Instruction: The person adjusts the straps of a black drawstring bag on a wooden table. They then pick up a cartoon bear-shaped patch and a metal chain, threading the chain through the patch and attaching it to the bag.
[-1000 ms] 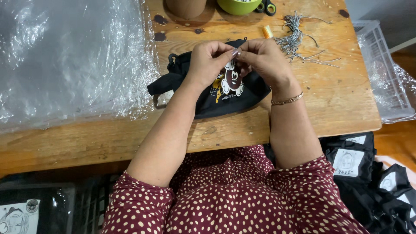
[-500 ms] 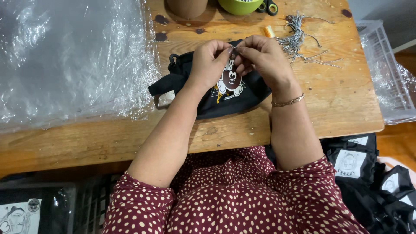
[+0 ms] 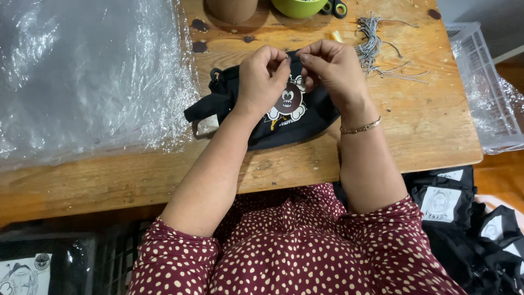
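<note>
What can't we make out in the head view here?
- What the fingertips pinch: too small, hidden between left hand and right hand.
- Top edge of black pouch: covered by both hands.
- Green cup and brown pot: cut off by frame top.
- Scissors: only handles show.

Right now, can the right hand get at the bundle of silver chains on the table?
Probably yes. The right hand pinches the black pouch beside the silver chains, with only bare wooden table between. It would have to release the pouch first.
</note>
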